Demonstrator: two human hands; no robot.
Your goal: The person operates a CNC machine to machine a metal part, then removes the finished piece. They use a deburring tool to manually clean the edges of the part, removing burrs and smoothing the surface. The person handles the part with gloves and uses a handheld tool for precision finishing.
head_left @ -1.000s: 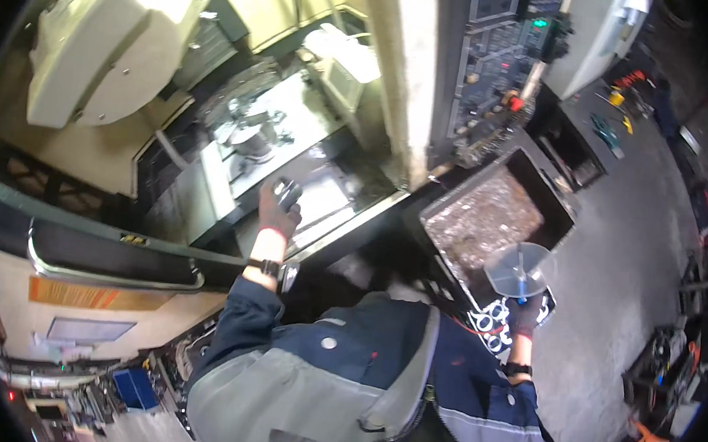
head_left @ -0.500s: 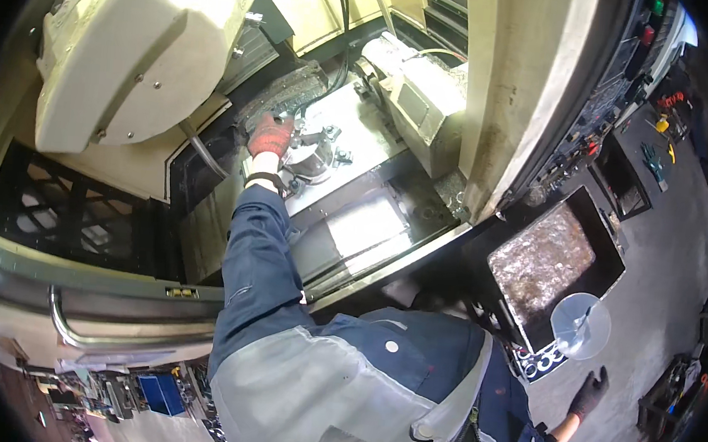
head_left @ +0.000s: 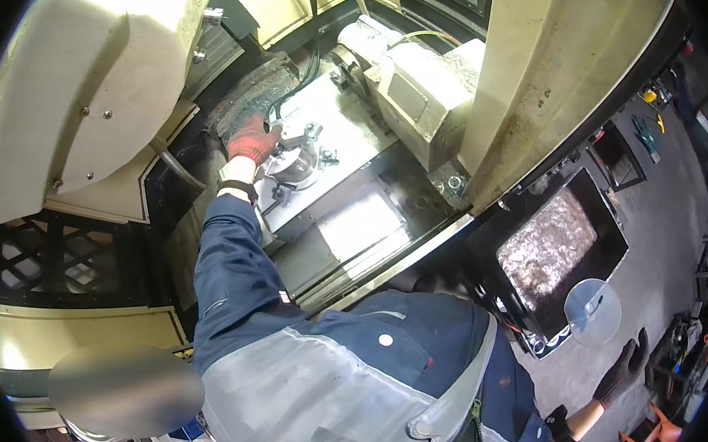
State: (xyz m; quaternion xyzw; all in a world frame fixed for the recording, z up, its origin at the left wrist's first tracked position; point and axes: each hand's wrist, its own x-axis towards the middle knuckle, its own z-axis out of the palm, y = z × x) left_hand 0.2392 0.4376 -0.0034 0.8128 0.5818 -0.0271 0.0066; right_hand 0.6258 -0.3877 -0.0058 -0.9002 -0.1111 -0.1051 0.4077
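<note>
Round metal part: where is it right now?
Head view, left of centre: the round metal part sits on the machine's pale table, just right of the red-gloved left hand, with dark clamps around it.

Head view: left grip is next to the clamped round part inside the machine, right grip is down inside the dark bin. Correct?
One error: the right grip is outside the dark bin, open over the grey floor, as the head view shows. The left grip is next to the clamped round part inside the machine, as stated.
</note>
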